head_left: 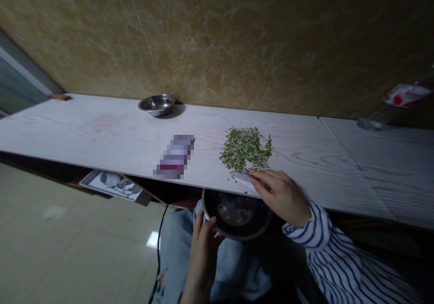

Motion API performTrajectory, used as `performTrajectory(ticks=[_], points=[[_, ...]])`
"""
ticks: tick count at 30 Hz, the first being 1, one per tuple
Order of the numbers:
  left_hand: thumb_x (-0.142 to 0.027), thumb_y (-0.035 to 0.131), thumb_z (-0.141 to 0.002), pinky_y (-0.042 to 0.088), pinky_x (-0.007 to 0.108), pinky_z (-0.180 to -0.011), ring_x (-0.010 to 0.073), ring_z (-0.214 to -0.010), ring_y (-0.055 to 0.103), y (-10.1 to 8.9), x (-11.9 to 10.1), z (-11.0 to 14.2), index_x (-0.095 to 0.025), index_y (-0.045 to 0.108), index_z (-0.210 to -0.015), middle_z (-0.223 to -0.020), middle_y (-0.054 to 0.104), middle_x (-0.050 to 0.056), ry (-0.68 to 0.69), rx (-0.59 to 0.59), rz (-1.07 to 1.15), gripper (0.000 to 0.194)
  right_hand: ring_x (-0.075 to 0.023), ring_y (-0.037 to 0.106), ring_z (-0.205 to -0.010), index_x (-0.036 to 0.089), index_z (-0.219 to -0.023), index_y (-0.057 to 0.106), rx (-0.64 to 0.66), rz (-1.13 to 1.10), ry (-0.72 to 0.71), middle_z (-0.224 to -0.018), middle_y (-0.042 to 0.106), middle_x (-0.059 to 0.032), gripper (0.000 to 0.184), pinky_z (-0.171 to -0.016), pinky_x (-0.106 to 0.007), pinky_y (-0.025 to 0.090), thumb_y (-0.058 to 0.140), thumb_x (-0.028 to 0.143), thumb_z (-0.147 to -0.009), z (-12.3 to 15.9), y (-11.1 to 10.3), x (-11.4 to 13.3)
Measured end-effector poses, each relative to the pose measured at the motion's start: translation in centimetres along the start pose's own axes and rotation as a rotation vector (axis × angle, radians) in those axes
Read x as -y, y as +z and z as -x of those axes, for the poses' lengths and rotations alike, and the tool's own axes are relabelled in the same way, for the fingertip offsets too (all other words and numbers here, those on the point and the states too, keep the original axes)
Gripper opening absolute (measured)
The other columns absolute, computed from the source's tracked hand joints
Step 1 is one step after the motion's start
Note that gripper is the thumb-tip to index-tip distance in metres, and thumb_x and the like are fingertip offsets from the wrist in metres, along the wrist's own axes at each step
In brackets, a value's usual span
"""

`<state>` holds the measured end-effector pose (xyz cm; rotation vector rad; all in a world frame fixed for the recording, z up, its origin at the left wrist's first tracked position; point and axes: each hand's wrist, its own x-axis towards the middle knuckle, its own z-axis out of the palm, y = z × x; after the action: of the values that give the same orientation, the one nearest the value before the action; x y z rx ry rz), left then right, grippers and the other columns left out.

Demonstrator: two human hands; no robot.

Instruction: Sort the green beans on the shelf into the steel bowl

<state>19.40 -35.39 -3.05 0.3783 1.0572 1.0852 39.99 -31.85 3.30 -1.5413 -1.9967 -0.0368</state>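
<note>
Numerous green grains [239, 148] lay on the counter [118, 154], far and left of the nearer right hand [282, 196], which was closed round a spoon-like utensil [240, 174], its long axis pointing left, while the left hand [205, 237] gripped the left rim of a dark bowl [260, 220] below the near edge.

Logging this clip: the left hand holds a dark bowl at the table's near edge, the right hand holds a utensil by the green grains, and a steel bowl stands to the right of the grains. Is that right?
Not quite: the head view shows the steel bowl to the left of the green grains. The rest stands.
</note>
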Motion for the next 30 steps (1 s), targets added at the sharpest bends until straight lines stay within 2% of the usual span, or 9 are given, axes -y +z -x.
performTrajectory(ticks=[5,10,14,22,26,30], points=[[-0.033,0.069,-0.079,0.052,0.033,-0.074,0.0272,-0.102,0.065,0.0,0.0,-0.1,-0.028,0.052,-0.142,-0.129,0.066,0.012,-0.004,0.009,-0.001,0.065,-0.0215,0.073,-0.088,0.019,-0.103,0.072,0.001,0.02,-0.002,-0.097,0.079,-0.006,0.018,-0.077,-0.035,0.052,0.055,0.018,-0.096,0.2,-0.4,0.1],[-0.032,0.068,-0.078,0.053,0.034,-0.075,0.0301,-0.111,0.063,0.1,0.1,-0.1,-0.028,0.052,-0.142,-0.135,0.064,0.012,-0.007,0.006,0.0,0.065,-0.0214,0.073,-0.086,0.019,-0.102,0.072,-0.012,0.016,0.007,-0.096,0.079,-0.0062,0.019,-0.077,-0.035,0.054,0.054,0.02,-0.097,0.8,-0.9,0.1],[-0.031,0.067,-0.08,0.053,0.035,-0.08,0.0271,-0.108,0.063,0.2,0.1,-0.1,-0.025,0.048,-0.145,-0.134,0.063,0.012,-0.014,0.01,0.003,0.068,-0.0213,0.074,-0.086,0.019,-0.101,0.072,-0.016,0.014,0.01,-0.095,0.079,-0.0063,0.019,-0.077,-0.035,0.055,0.054,0.02,-0.097,1.3,-1.0,-0.1],[-0.032,0.068,-0.078,0.052,0.034,-0.075,0.028,-0.107,0.065,0.1,0.2,-0.2,-0.027,0.05,-0.144,-0.132,0.065,0.012,-0.008,-0.002,-0.008,0.069,-0.0223,0.074,-0.083,0.018,-0.1,0.072,-0.049,0.033,0.049,-0.094,0.079,-0.007,0.019,-0.074,-0.035,0.056,0.055,0.02,-0.096,0.8,-0.5,-0.6],[-0.033,0.069,-0.078,0.053,0.033,-0.075,0.0301,-0.113,0.063,-0.1,0.0,-0.2,-0.027,0.051,-0.143,-0.139,0.061,0.013,0.011,-0.001,-0.006,0.067,-0.0222,0.074,-0.086,0.018,-0.101,0.072,-0.019,0.002,0.039,-0.096,0.079,-0.0065,0.017,-0.077,-0.035,0.054,0.057,0.019,-0.095,0.3,0.1,-0.4],[-0.033,0.068,-0.079,0.053,0.034,-0.077,0.0304,-0.113,0.063,-0.4,-0.1,-0.1,-0.029,0.051,-0.142,-0.134,0.065,0.012,0.003,0.0,0.001,0.066,-0.0218,0.072,-0.089,0.018,-0.104,0.072,0.023,-0.022,0.004,-0.099,0.078,-0.0061,0.016,-0.078,-0.036,0.052,0.058,0.018,-0.095,0.1,0.5,-0.1]])
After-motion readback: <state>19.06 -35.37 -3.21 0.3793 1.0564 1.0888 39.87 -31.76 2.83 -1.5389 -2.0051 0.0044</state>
